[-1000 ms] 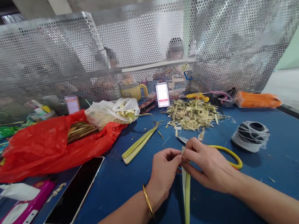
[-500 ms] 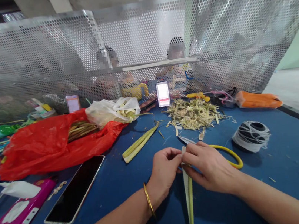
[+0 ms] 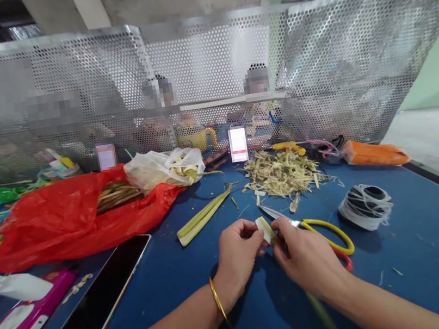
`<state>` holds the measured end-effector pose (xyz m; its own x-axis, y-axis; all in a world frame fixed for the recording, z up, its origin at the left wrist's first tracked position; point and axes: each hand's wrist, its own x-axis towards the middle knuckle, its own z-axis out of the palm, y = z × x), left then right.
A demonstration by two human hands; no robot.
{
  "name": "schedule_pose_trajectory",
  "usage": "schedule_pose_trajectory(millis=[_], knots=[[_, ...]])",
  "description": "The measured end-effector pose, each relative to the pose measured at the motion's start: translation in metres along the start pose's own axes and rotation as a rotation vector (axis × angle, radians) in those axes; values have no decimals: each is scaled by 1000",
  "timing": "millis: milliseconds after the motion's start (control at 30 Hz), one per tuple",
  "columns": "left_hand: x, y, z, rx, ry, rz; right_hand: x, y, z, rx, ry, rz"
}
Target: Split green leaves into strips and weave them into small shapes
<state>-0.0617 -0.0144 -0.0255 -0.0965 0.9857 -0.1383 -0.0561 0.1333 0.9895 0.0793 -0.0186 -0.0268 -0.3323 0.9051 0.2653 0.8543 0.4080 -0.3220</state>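
Note:
My left hand and my right hand meet over the blue table, both pinched on the pale top end of a long green leaf strip. The strip's lower length runs down under my right wrist and shows blurred near the bottom edge. A gold bangle sits on my left wrist. Scissors with yellow and red handles lie just beyond my right hand.
A red plastic bag of leaf strips and a white bag lie at left. A loose leaf strip, a heap of leaf trimmings, a coil of cord, a phone and a perforated metal screen surround the hands.
The strip's lower end has swung from my left side to under my right wrist. Both hands have stayed pinched on its top end, and the view has tilted slightly down.

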Motion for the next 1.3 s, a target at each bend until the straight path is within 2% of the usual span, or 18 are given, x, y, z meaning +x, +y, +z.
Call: schedule_pose_trajectory(millis=[67,167,333,467,633,733,867,1033,1300], knots=[[0,3,-1,-15,15,-29,1,1,0,125,2,20],[1,5,-4,-71,-23,-84,5,2,2,456,-40,69],[3,6,-7,-113,-93,-85,11,0,7,1087,-243,364],[4,6,-7,-157,-114,-102,13,-1,5,1255,-266,453],[4,5,-7,-155,-94,-135,12,1,9,1177,-296,402],[3,6,-6,-130,-96,-121,10,1,14,1058,-307,310],[2,5,-5,-52,-73,-70,7,0,12,758,-159,124],[4,3,-5,76,-46,-13,3,-1,6,430,-96,89],[6,6,-9,167,-79,77,1,-3,4,551,-54,92]])
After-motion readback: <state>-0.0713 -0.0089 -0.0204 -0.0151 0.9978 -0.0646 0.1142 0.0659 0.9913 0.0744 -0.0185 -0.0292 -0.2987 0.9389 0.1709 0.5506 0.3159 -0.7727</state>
